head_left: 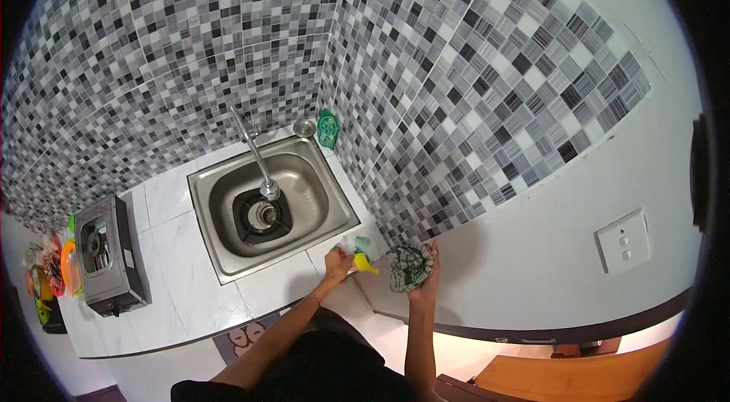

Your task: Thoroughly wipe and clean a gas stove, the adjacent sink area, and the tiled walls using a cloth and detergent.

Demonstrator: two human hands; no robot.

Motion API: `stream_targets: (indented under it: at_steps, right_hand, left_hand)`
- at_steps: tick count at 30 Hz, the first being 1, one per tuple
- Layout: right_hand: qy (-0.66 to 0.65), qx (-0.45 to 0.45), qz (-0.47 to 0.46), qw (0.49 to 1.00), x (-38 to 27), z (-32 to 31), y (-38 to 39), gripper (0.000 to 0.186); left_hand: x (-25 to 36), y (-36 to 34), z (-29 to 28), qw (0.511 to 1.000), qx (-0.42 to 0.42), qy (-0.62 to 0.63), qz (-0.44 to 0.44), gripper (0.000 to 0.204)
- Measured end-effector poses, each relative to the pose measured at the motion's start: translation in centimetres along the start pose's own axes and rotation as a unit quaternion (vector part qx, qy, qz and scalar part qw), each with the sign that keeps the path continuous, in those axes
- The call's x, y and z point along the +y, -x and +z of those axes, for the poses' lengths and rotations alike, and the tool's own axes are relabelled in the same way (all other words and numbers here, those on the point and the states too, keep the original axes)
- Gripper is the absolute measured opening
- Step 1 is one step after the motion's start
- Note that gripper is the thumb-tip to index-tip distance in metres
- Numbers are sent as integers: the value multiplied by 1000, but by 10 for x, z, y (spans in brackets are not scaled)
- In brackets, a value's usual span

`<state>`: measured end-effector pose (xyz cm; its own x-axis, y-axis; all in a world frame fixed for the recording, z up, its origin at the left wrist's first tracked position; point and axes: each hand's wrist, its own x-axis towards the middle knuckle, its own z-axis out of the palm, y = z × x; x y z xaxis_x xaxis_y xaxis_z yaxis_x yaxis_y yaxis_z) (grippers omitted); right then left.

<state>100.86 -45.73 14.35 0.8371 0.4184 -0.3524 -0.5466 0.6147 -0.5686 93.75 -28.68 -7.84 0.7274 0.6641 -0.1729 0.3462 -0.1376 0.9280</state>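
My right hand point(423, 280) holds a crumpled green-and-white checked cloth point(411, 267) against the lower edge of the mosaic-tiled wall point(487, 98) on the right. My left hand point(338, 262) rests on the white counter point(274, 288) at the near right corner of the sink and grips a small yellow and pale-green thing point(363, 257); its kind is too small to tell. Both forearms come up from the lower edge.
A steel sink point(228, 254) with a tall tap point(255, 153) sits in the counter, a dark pan in its basin. A single-burner stove point(106, 257) stands at left, colourful utensils beyond it. A green pouch point(328, 128) leans in the back corner. A wall switch point(623, 241) is at right.
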Motion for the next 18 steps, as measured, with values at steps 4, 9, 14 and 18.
stream_targets:
  at_steps: [4,9,14,18]
  right_hand:
    - [-43,32,32,998,13,-8,-15,31]
    - [-61,13,40,997,44,-3,-53,37]
    - [1,56,62,997,83,32,-114,42]
    - [348,41,-148,925,132,69,-181,40]
  left_hand:
    - [-1,-7,11,992,-26,102,-71,23]
    - [-4,-14,15,992,-22,58,-114,25]
    - [-14,-17,13,974,-64,182,-116,26]
    - [-27,-48,-28,949,-102,278,-108,35]
